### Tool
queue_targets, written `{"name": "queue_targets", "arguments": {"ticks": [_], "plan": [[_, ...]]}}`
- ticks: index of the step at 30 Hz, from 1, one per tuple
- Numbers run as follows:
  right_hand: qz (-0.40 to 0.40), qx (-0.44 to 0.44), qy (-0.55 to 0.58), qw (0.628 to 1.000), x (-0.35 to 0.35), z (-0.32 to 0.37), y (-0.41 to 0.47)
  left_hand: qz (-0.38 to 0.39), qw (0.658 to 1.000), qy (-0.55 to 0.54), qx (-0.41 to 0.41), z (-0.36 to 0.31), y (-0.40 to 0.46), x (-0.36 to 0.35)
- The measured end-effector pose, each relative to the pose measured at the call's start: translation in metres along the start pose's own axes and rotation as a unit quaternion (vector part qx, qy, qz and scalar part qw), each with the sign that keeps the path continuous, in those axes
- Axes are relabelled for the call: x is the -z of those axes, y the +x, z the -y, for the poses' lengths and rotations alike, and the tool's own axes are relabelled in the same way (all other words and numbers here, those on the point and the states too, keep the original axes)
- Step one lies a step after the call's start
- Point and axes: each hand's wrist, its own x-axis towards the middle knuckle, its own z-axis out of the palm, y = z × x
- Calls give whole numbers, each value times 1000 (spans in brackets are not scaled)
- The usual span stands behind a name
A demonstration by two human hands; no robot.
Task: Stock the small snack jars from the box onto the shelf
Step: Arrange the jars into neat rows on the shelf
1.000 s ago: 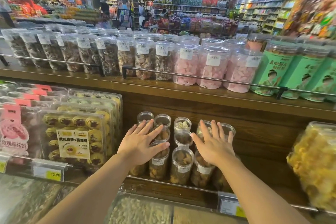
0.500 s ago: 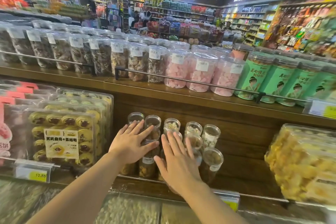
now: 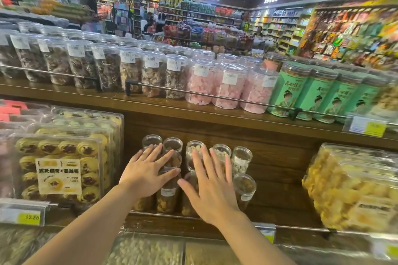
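Observation:
Several small clear snack jars [image 3: 241,159] stand stacked in a cluster on the middle wooden shelf [image 3: 280,198], some with white pieces, some with brown snacks. My left hand [image 3: 146,173] lies flat, fingers spread, against the left jars of the cluster. My right hand [image 3: 212,187] lies flat with fingers spread over the middle jars. Neither hand holds a jar. A brown-filled jar [image 3: 244,189] stands uncovered at the cluster's right end. No box is in view.
Trays of yellow pastries [image 3: 60,170] flank the jars on the left, a bin of yellow snacks [image 3: 353,191] on the right. The upper shelf holds large jars [image 3: 228,86] and green tins [image 3: 323,92] behind a metal rail [image 3: 215,95]. Price tags [image 3: 28,213] line the shelf edge.
My right hand has shifted left from the right end of the cluster to its middle, beside my left hand. The right-hand jars now show uncovered. The camera has turned slightly.

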Motion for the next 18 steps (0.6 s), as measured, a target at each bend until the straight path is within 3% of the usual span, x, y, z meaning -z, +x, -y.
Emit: {"name": "queue_targets", "arguments": {"ticks": [2,4,8,13,18], "plan": [[-44,-90,51,994,7,-32,-9,3,1000,-4,1,0,1,1],[-34,-154,79,984,7,-69,-25,4,1000,-6,0,0,2,1],[46,-142,131,980,-3,-110,-60,-1,1000,-6,-1,1,2,-2],[24,-102,109,988,-14,-131,-62,-1,1000,-4,1,0,1,-1],[17,-125,82,989,-22,-137,-40,4,1000,5,6,0,2,-1]]}}
